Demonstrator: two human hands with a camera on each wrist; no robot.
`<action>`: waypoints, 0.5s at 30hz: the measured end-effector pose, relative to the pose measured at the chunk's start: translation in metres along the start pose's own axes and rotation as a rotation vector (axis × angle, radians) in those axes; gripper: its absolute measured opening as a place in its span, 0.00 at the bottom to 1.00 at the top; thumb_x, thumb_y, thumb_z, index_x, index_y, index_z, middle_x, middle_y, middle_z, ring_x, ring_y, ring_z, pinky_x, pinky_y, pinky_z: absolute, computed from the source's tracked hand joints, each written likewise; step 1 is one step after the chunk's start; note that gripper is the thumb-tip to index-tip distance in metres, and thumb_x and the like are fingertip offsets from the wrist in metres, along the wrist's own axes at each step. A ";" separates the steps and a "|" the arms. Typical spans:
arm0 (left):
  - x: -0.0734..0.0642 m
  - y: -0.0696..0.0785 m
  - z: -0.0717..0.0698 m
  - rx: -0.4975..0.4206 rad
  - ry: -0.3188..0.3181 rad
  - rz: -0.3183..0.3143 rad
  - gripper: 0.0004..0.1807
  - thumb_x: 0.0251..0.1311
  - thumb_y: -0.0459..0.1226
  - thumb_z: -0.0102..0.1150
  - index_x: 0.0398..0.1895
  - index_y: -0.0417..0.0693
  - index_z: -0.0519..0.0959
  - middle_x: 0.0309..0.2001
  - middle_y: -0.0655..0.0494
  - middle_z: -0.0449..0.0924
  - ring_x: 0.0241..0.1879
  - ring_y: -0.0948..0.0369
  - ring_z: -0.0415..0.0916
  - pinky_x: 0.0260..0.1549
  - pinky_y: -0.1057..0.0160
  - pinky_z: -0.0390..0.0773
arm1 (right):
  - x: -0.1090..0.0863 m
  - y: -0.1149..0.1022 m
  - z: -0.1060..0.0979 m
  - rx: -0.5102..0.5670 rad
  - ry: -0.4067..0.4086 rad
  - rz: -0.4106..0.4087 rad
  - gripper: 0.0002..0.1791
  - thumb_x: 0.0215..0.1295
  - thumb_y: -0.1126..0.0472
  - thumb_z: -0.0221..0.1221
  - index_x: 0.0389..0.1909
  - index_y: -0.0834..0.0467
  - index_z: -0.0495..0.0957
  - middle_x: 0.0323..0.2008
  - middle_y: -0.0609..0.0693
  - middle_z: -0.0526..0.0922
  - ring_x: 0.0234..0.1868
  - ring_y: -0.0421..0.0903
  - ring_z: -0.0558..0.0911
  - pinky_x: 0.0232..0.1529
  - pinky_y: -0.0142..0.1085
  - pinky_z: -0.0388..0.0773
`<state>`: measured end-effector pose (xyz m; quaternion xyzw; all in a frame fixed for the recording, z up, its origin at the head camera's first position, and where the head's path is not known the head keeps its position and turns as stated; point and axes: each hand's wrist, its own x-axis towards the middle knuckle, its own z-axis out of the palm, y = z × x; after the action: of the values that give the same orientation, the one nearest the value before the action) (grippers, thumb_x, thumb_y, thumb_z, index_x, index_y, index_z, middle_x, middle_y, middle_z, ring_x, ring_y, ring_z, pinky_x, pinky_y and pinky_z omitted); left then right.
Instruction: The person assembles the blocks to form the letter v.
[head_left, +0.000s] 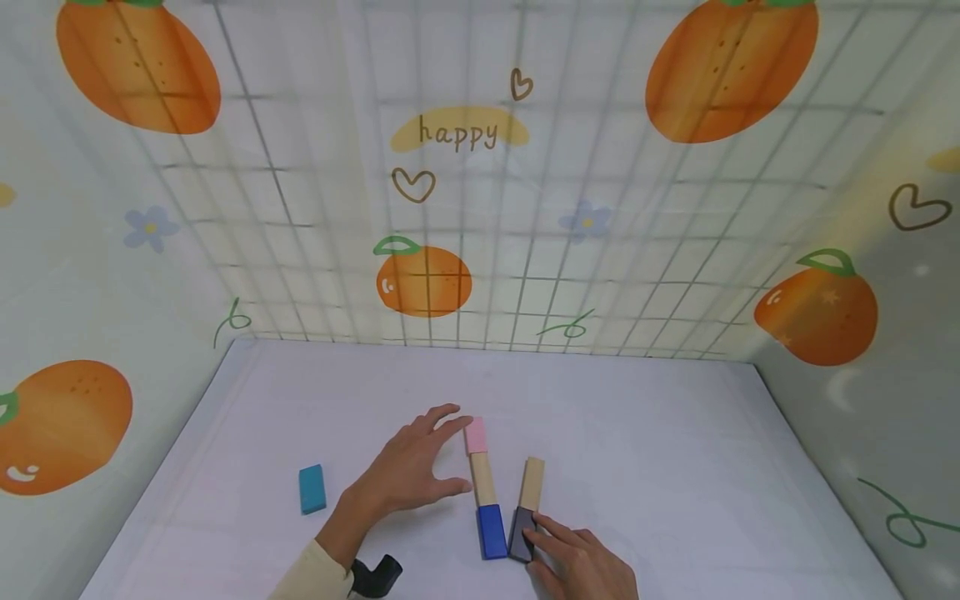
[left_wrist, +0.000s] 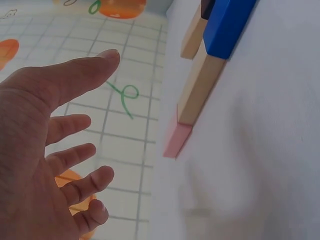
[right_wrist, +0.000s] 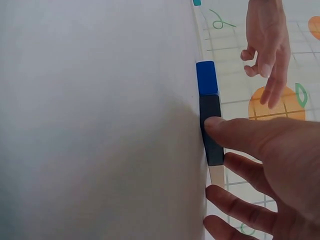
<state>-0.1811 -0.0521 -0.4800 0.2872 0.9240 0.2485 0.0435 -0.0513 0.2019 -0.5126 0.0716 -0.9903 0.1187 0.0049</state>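
Note:
My left hand (head_left: 408,471) hovers beside a row of blocks, fingers and thumb spread, holding nothing. That row has a pink block (head_left: 476,435) at the far end, a wooden block (head_left: 483,479) in the middle and a blue block (head_left: 492,532) nearest me. To its right, a dark grey block (head_left: 522,534) and another wooden block (head_left: 532,483) make a second row, leaning away from the first. My right hand (head_left: 581,558) touches the dark grey block with extended fingers and thumb. In the right wrist view the thumb (right_wrist: 235,130) overlaps the block's side.
A teal block (head_left: 312,489) lies apart on the left of the white table (head_left: 645,417). Near my left sleeve (head_left: 315,573) shows a black object (head_left: 378,575), apparently worn at the wrist. A grid-and-orange patterned cloth (head_left: 465,208) stands behind and at both sides.

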 end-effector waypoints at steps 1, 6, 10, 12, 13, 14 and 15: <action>-0.001 -0.001 -0.001 0.000 -0.001 -0.004 0.47 0.56 0.59 0.69 0.78 0.65 0.61 0.78 0.59 0.54 0.71 0.52 0.62 0.64 0.40 0.67 | 0.000 0.000 0.000 0.000 0.009 -0.002 0.22 0.53 0.47 0.74 0.51 0.42 0.87 0.57 0.39 0.83 0.45 0.45 0.85 0.26 0.29 0.76; -0.006 -0.006 -0.004 -0.006 -0.002 -0.019 0.47 0.56 0.58 0.69 0.78 0.66 0.59 0.79 0.59 0.52 0.68 0.51 0.68 0.60 0.39 0.72 | -0.002 0.002 0.001 0.001 0.036 -0.016 0.22 0.52 0.47 0.74 0.51 0.42 0.87 0.57 0.39 0.83 0.44 0.46 0.85 0.24 0.28 0.73; -0.009 -0.011 -0.004 -0.008 -0.010 -0.042 0.48 0.56 0.58 0.70 0.79 0.66 0.58 0.79 0.60 0.51 0.62 0.53 0.74 0.55 0.41 0.76 | -0.001 0.002 0.001 0.004 0.032 -0.017 0.22 0.52 0.47 0.74 0.51 0.42 0.87 0.57 0.39 0.83 0.44 0.46 0.85 0.24 0.28 0.73; -0.010 -0.013 -0.004 -0.006 -0.014 -0.055 0.48 0.56 0.58 0.70 0.79 0.67 0.57 0.79 0.60 0.50 0.59 0.54 0.76 0.54 0.41 0.77 | -0.001 0.001 0.001 0.007 0.029 -0.013 0.22 0.52 0.47 0.74 0.51 0.42 0.88 0.57 0.39 0.83 0.44 0.46 0.85 0.23 0.27 0.72; -0.011 -0.014 -0.005 -0.006 -0.015 -0.060 0.49 0.56 0.58 0.70 0.79 0.66 0.57 0.79 0.60 0.51 0.58 0.54 0.77 0.54 0.40 0.77 | -0.001 0.001 0.001 0.007 0.029 -0.011 0.22 0.52 0.47 0.74 0.51 0.42 0.88 0.57 0.39 0.83 0.43 0.45 0.85 0.23 0.27 0.71; -0.012 -0.015 -0.005 -0.006 -0.015 -0.063 0.49 0.56 0.58 0.70 0.79 0.66 0.57 0.79 0.59 0.51 0.57 0.54 0.78 0.53 0.40 0.77 | -0.001 0.001 0.001 0.010 0.030 -0.009 0.22 0.52 0.47 0.74 0.51 0.42 0.88 0.57 0.39 0.83 0.43 0.45 0.85 0.23 0.26 0.71; -0.013 -0.015 -0.006 -0.008 -0.017 -0.068 0.49 0.56 0.58 0.70 0.79 0.66 0.57 0.79 0.59 0.51 0.56 0.54 0.78 0.54 0.39 0.77 | -0.001 0.001 0.001 0.010 0.032 -0.007 0.22 0.52 0.47 0.74 0.51 0.42 0.88 0.57 0.39 0.83 0.43 0.44 0.84 0.22 0.26 0.70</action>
<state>-0.1795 -0.0725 -0.4832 0.2576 0.9318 0.2481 0.0611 -0.0500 0.2023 -0.5141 0.0730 -0.9893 0.1248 0.0210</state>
